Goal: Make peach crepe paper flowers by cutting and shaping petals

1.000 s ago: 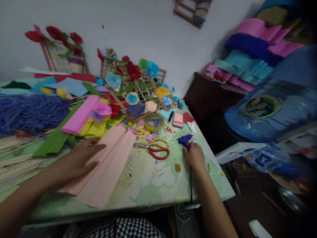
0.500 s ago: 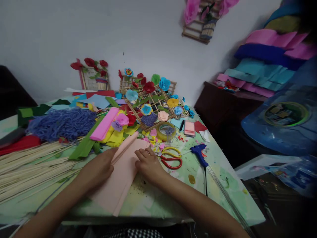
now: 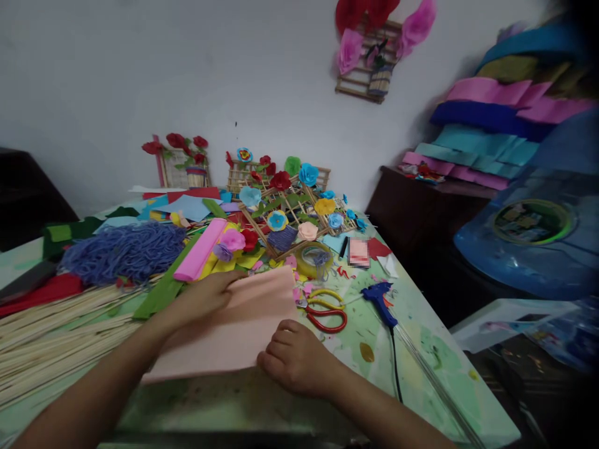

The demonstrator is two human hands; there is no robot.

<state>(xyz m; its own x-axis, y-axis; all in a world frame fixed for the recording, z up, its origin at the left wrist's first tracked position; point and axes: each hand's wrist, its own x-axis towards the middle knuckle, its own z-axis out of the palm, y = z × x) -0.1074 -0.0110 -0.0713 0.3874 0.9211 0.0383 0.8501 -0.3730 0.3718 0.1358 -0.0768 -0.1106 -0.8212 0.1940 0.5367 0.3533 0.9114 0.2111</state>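
Observation:
A sheet of peach crepe paper [image 3: 229, 330] spans my two hands, its near edge lifted above the table. My left hand [image 3: 210, 299] is closed on the sheet's far left side, its fingertips partly hidden. At the near right corner, my right hand [image 3: 294, 358] pinches the paper with curled fingers. Scissors [image 3: 325, 308] with one yellow and one red handle lie just beyond my right hand. To their right rests a blue glue gun [image 3: 380, 302]. A rolled pink crepe paper [image 3: 200, 249] lies beyond my left hand.
Thin wooden sticks [image 3: 60, 343] and a heap of blue yarn [image 3: 124, 252] cover the table's left side. Bamboo frames with paper flowers [image 3: 281, 181] stand at the back, near a tape roll [image 3: 314, 259]. A large blue water bottle [image 3: 524, 249] is beyond the right edge.
The peach paper has been spread out and turned, its near edge now running crosswise. My right hand has moved nearer and gripped its corner. The view has tilted up slightly.

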